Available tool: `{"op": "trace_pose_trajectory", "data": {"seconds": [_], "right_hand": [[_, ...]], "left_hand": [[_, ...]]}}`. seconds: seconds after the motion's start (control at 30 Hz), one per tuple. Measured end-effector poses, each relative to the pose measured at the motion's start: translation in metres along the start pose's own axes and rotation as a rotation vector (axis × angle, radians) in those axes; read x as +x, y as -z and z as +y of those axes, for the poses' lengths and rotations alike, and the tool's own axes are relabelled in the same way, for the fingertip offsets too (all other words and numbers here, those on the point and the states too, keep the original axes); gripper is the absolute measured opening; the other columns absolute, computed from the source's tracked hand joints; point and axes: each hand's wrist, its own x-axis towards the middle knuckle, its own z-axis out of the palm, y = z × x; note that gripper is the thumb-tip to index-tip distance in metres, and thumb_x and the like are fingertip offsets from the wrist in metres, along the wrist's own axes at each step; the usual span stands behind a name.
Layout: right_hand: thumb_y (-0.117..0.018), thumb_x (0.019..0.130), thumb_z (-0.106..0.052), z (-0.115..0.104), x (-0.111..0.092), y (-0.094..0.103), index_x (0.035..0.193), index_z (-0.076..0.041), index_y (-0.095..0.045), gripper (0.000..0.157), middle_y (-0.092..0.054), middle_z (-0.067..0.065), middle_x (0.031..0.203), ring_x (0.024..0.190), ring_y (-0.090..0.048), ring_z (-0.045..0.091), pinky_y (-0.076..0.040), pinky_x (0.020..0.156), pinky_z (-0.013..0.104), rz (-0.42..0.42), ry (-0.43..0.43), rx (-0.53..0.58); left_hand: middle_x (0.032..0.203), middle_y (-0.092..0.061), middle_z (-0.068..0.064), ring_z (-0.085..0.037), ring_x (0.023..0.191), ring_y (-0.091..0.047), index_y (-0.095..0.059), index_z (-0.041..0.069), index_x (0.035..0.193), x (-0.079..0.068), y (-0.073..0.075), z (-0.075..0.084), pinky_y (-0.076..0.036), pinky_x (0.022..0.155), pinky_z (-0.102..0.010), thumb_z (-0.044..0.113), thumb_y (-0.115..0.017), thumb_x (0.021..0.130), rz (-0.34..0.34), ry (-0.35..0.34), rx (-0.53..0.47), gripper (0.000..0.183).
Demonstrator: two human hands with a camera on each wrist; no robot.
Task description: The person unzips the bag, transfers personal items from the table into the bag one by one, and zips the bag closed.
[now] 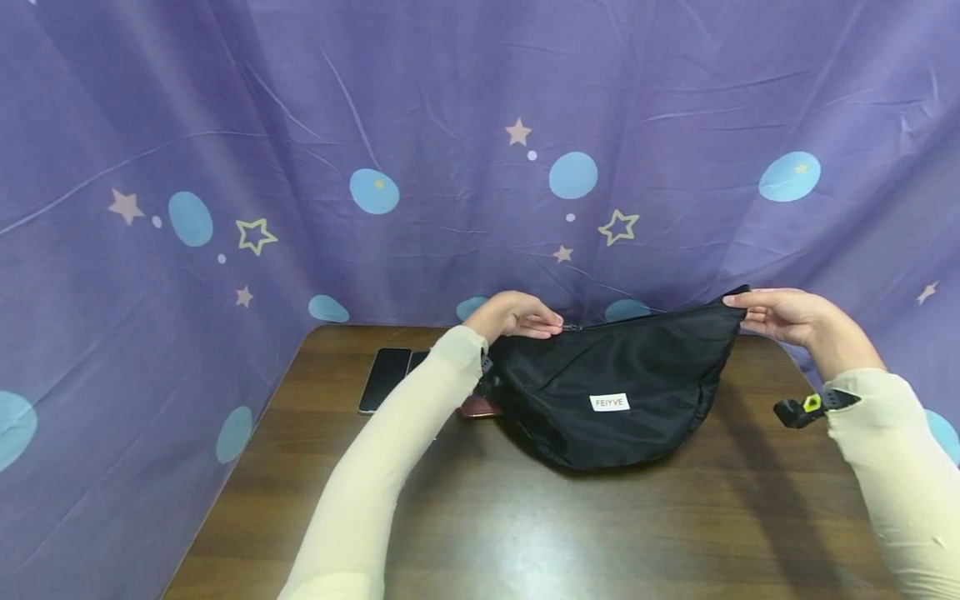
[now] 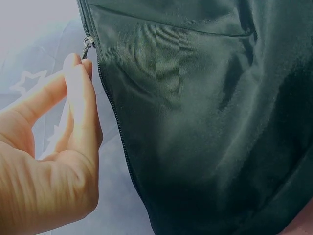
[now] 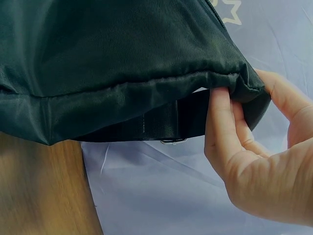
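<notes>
A black fabric bag (image 1: pixel 637 367) with a white FEIYVE label (image 1: pixel 610 402) is held up over the table by its top edge. My left hand (image 1: pixel 517 315) pinches the zipper pull (image 2: pixel 85 50) between thumb and fingertips, partway along the top seam. Below the slider, in the left wrist view, the zipper teeth (image 2: pixel 117 122) run closed along the edge. At the bag's upper right corner my right hand (image 1: pixel 787 317) grips the fabric between thumb and fingers. Behind that corner a black strap (image 3: pixel 190 115) with a metal buckle (image 3: pixel 173 141) shows in the right wrist view.
Left of the bag a dark phone (image 1: pixel 386 379) lies on the brown wooden table (image 1: pixel 480 517). A reddish flat item (image 1: pixel 478 407) pokes out from under the left forearm, partly covered by the bag. Purple patterned curtain (image 1: pixel 450 108) hangs behind and beside the table.
</notes>
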Motion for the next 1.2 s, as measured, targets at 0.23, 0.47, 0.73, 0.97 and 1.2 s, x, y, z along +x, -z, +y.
{"op": "trace_pose_trajectory", "data": {"seconds": [0.23,0.47,0.73,0.97,1.2], "right_hand": [[-0.048,0.102,0.008,-0.001,0.001,0.000,0.088,-0.004,-0.068,0.027,-0.076,0.005,0.086,0.082,-0.074,0.014,-0.063,0.079,0.026,-0.019,0.000,-0.001],[-0.048,0.102,0.006,0.000,-0.001,0.004,0.086,-0.005,-0.070,0.030,-0.076,0.005,0.085,0.080,-0.074,0.013,-0.063,0.077,0.026,-0.014,-0.005,0.001],[-0.048,0.103,0.005,-0.003,-0.003,0.005,0.086,-0.005,-0.073,0.032,-0.076,0.005,0.085,0.081,-0.074,0.013,-0.063,0.078,0.025,-0.022,-0.041,0.024],[-0.052,0.102,0.002,-0.003,-0.003,0.008,0.086,-0.007,-0.072,0.027,-0.075,0.003,0.085,0.080,-0.073,0.012,-0.062,0.078,0.024,0.059,-0.081,0.031],[-0.054,0.101,0.002,-0.001,-0.002,0.014,0.086,-0.007,-0.071,0.025,-0.074,0.003,0.085,0.080,-0.072,0.012,-0.062,0.079,0.024,0.072,-0.103,0.049]], "left_hand": [[0.081,-0.067,-0.006,-0.012,0.067,-0.066,-0.060,-0.005,0.135,-0.004,0.005,0.001,-0.061,0.076,-0.021,-0.005,-0.061,0.098,0.000,-0.010,0.012,0.038],[0.078,-0.069,-0.005,-0.011,0.064,-0.067,-0.059,-0.005,0.135,-0.008,0.005,0.002,-0.058,0.060,-0.020,-0.005,-0.060,0.098,-0.011,-0.021,0.015,0.037],[0.085,-0.067,-0.006,-0.011,0.066,-0.067,-0.060,-0.005,0.135,-0.010,0.012,0.003,-0.058,0.060,-0.020,-0.004,-0.061,0.098,0.005,-0.016,0.016,0.037],[0.082,-0.068,-0.005,-0.011,0.070,-0.066,-0.059,-0.005,0.137,-0.010,0.027,0.003,-0.060,0.068,-0.019,-0.004,-0.062,0.098,0.022,-0.015,0.022,0.039],[0.078,-0.070,-0.006,-0.012,0.068,-0.068,-0.061,-0.005,0.135,-0.012,0.039,0.003,-0.059,0.063,-0.020,-0.003,-0.063,0.098,0.031,-0.009,0.021,0.037]]}}
